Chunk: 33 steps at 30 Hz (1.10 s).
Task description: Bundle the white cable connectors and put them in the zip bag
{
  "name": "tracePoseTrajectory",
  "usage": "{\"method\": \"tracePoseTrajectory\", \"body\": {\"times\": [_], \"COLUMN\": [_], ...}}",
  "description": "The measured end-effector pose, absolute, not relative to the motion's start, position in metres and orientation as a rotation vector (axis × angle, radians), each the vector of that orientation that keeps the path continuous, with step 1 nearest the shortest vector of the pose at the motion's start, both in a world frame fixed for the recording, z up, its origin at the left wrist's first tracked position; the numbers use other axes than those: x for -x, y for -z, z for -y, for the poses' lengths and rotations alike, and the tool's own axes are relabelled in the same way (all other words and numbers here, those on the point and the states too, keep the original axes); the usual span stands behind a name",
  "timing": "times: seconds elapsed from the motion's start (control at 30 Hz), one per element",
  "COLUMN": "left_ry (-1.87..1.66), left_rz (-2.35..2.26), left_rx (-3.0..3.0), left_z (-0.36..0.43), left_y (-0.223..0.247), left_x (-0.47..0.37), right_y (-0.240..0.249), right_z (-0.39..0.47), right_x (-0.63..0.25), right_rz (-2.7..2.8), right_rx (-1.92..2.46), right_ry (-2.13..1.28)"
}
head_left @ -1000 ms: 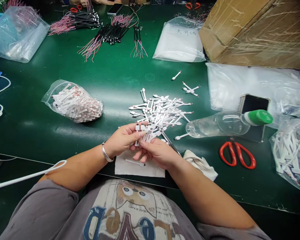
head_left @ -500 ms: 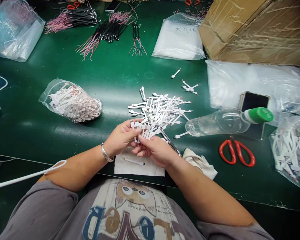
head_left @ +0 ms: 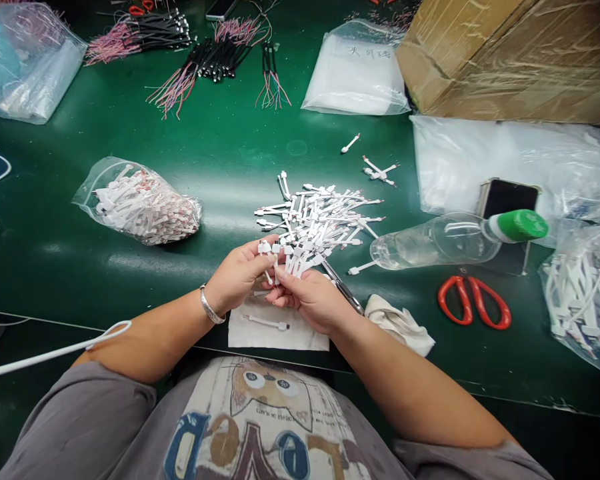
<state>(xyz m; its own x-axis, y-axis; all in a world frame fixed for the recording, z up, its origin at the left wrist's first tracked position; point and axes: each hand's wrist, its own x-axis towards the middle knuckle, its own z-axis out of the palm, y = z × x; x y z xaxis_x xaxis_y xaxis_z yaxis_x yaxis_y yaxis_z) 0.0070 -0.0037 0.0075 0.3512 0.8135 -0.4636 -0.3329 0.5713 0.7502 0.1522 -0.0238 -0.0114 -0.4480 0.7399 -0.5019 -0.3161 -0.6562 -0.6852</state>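
Note:
My left hand [head_left: 239, 277], wearing a silver bracelet, pinches a few short white connector cables [head_left: 265, 247] upright between thumb and fingers. Close against it, my right hand [head_left: 316, 300] has thumb and fingers closed on the lower ends of white cables; some of their connectors stand above its thumb. Both hands are just in front of a loose pile of the same cables [head_left: 325, 217], so where the held ones end and the pile begins is hard to see. Below the hands lies a white cloth [head_left: 245, 339] with a single cable [head_left: 267, 323] on it.
A bag of cables [head_left: 147, 207] lies left. To the right are a metal pen-like tool [head_left: 347, 291], a crumpled cloth [head_left: 397, 327], a bottle [head_left: 430, 243], red-handled scissors [head_left: 473, 303] and a phone [head_left: 510, 199]. Black cable bundles [head_left: 220, 61] and a carton [head_left: 510, 60] stand farther back.
The cables between my hands have tilted and shifted slightly, and my right fingers sit closer to my left thumb. The view has moved a little; the rest stays put.

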Motion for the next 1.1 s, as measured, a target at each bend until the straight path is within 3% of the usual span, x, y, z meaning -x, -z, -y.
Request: {"method": "tracePoseTrajectory", "body": {"times": [1.1], "left_ry": [-0.565], "left_rz": [-0.897], "left_rx": [-0.764], "left_z": [0.0086], "left_y": [-0.0096], "left_x": [-0.0085], "right_y": [0.0115], "right_z": [0.0251], "right_x": [-0.1548], "right_rz": [0.744], "right_rx": [0.841], "right_ry": [-2.507]}}
